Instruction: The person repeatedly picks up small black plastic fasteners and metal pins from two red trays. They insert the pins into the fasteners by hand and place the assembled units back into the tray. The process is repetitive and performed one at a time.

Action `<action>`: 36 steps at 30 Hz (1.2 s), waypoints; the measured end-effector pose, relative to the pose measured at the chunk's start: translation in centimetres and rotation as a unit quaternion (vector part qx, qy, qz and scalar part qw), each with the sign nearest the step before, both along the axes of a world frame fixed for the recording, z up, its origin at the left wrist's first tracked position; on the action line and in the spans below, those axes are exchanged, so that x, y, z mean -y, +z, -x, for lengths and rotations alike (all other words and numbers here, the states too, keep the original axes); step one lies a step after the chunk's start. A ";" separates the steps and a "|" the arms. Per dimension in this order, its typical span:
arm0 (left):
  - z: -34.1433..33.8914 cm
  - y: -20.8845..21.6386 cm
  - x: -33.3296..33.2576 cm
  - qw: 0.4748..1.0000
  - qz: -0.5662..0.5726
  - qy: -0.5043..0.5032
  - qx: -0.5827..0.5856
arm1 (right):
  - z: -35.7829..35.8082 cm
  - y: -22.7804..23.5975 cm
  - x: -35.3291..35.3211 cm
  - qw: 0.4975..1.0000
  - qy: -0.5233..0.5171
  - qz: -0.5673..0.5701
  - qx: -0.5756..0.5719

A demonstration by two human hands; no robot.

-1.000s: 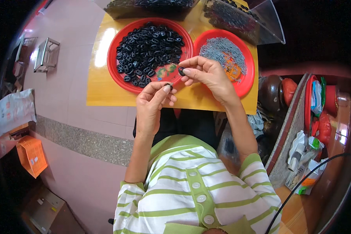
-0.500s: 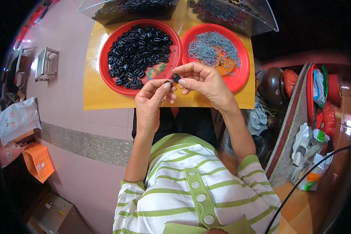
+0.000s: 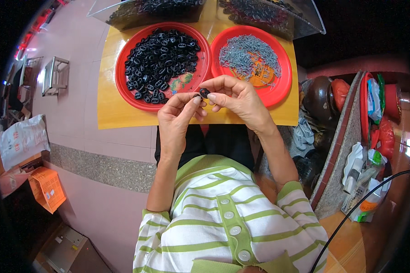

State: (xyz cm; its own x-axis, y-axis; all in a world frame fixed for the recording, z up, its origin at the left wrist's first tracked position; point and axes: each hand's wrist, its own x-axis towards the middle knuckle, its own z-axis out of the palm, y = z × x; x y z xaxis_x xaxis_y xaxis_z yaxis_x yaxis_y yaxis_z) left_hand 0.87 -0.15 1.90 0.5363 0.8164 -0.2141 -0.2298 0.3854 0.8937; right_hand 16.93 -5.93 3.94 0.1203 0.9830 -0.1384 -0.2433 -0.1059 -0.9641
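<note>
Above the near edge of the counter [image 3: 127, 119], the left hand [image 3: 176, 111] pinched a small dark piece [image 3: 197, 96] and the right hand [image 3: 238, 98] a black oval piece [image 3: 204, 93] just right of it, contact and long axis unclear, while beyond, toward the right edge, a red plate [image 3: 284, 86] showed dark-on-orange lettering [image 3: 258, 73].

We are seeing glossy plastic trays [image 3: 284, 84], shiny black plastic pieces [image 3: 161, 59], dull metal pins [image 3: 248, 53] and a matt cloth shirt [image 3: 200, 214].
</note>
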 end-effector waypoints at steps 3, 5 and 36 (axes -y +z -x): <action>-0.1 0.0 0.1 1.000 0.022 0.004 0.013 | 0.1 -0.2 0.0 1.000 -0.006 -0.001 0.004; -0.1 -0.1 0.0 0.999 0.034 0.006 0.022 | 0.2 -0.3 0.0 1.000 -0.007 -0.002 0.004; -0.1 -1.0 0.6 0.978 0.148 0.049 0.138 | 2.7 0.0 -0.1 0.945 -0.101 -0.115 0.289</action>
